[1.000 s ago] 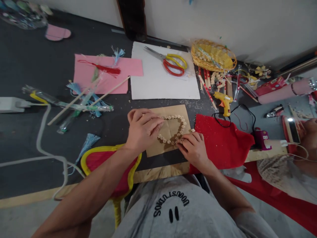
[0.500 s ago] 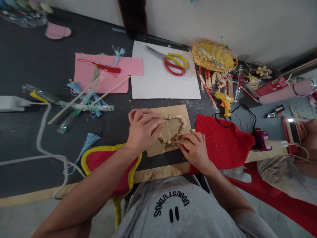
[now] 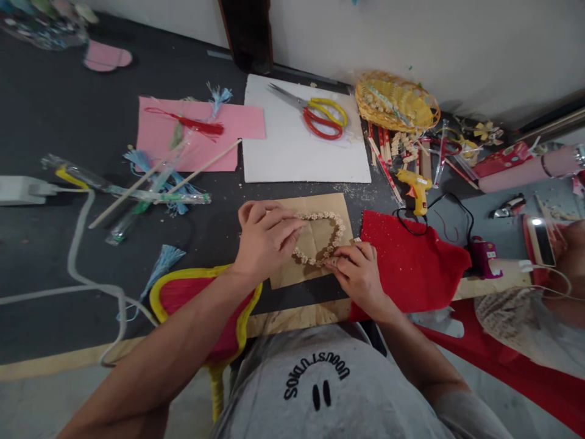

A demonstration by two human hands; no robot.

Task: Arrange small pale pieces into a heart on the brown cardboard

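Note:
A loop of small pale flower-shaped pieces [image 3: 339, 229] lies over a brown paper sheet [image 3: 292, 279]. My left hand [image 3: 269, 235] pinches the loop's left side between thumb and fingers, hiding part of it. At the loop's lower right, my right hand [image 3: 359, 271] has its fingertips closed on the flower loop's edge. A red felt cloth [image 3: 411, 268] spreads just right of that hand. Beyond the paper, large scissors [image 3: 322, 119] with one red and one yellow handle rest on a white board [image 3: 283, 158].
A yellow glue gun [image 3: 417, 189] stands right, its black cord looping beside it. Behind it is a wicker basket [image 3: 397, 100]. Pink paper [image 3: 155, 131], tassels and sticks lie left, near a white cable [image 3: 77, 256]. Another person's arm [image 3: 569, 259] is at far right.
My right hand has shifted very slightly left along the loop. My left hand stays almost still, and the loop keeps its shape.

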